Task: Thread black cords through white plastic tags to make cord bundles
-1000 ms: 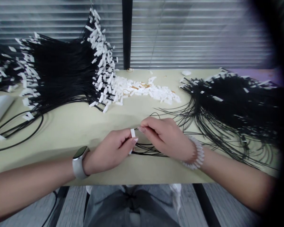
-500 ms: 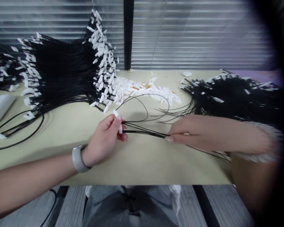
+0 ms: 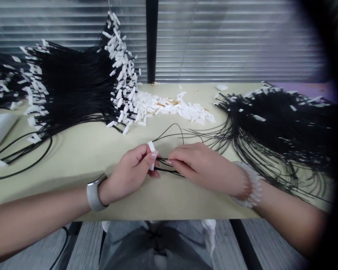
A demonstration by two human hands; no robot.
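In the head view, my left hand (image 3: 133, 165) is closed on the ends of several thin black cables (image 3: 170, 171), thumb pressed against the fingers. A white tag-like piece (image 3: 152, 149) stands up at its fingertips. Just to the right, my right hand (image 3: 201, 165) is closed in a pinch on the same cables, its fingertips close to those of my left. One thin cable loops up behind both hands. Beyond my right hand, the rest of the held cables is hidden.
A large bundle of black cables with white-tagged ends (image 3: 76, 82) lies back left. Small white pieces (image 3: 197, 112) are heaped beside it. Another black cable bundle (image 3: 284, 123) spreads at right. A white box-like object (image 3: 0, 129) and looped cable (image 3: 49, 144) are at far left.
My right hand has moved left along the cables, close to my left hand. My left hand has shifted slightly right and down. The cable loop behind them is smaller.
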